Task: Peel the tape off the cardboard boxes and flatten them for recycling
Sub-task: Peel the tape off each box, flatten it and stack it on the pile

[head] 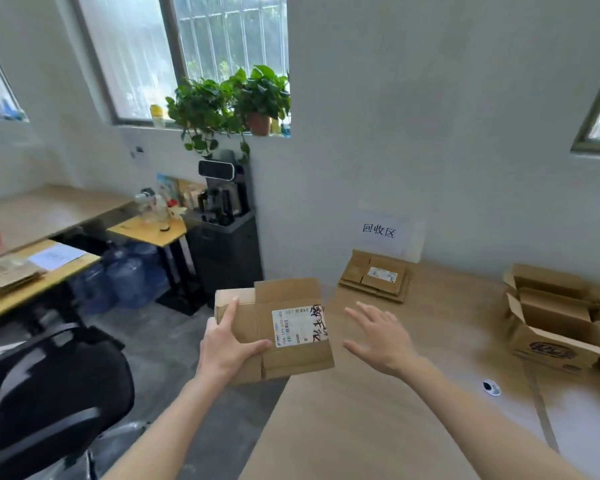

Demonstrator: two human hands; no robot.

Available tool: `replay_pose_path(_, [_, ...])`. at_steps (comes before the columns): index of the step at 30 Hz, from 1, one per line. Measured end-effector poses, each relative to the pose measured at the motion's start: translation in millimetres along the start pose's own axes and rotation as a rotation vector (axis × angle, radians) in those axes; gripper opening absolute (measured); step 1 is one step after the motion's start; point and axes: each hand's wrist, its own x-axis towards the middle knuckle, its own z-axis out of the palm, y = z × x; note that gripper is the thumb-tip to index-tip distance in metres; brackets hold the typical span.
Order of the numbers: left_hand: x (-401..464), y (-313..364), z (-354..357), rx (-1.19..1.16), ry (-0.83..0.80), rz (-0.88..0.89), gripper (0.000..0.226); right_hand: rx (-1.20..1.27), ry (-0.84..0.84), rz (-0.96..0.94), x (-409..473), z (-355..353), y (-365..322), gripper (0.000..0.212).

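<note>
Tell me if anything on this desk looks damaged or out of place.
Nothing looks spilled or broken. The open box at the desk's right edge sits with flaps splayed and not yet flattened, unlike the flat stack under the wall sign. The left hand holds a flattened box over the desk's corner.

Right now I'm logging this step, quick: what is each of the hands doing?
Left hand: grips the flattened cardboard box at its left edge.
Right hand: open, fingers spread, holding nothing, right of the box.
</note>
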Motion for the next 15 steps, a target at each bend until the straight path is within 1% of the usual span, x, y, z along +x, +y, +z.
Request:
replay_pose_path(3, [33.0, -21.6, -27.4, 0.023, 0.037, -0.026, 0.13, -0.017, -0.026, -0.022, 41.3, 9.6, -28.0, 0.075])
replay_pose_path(7, [85.8, -56.8, -46.0, 0.08, 0.035, -0.051, 0.126, -0.019, -0.047, -0.028, 102.9, 39.2, -53.7, 0.076])
replay_pose_path(10, [127.0, -81.4, -48.4, 0.12, 0.023, -0.064, 0.126, -0.009, -0.083, -0.014, 152.1, 69.1, -68.4, 0.08])
replay_pose_path(15, [193.7, -116.5, -36.6, 0.187, -0.045, -0.095, 0.124, 0.016, -0.18, -0.005, 213.6, 118.3, -83.7, 0.076])
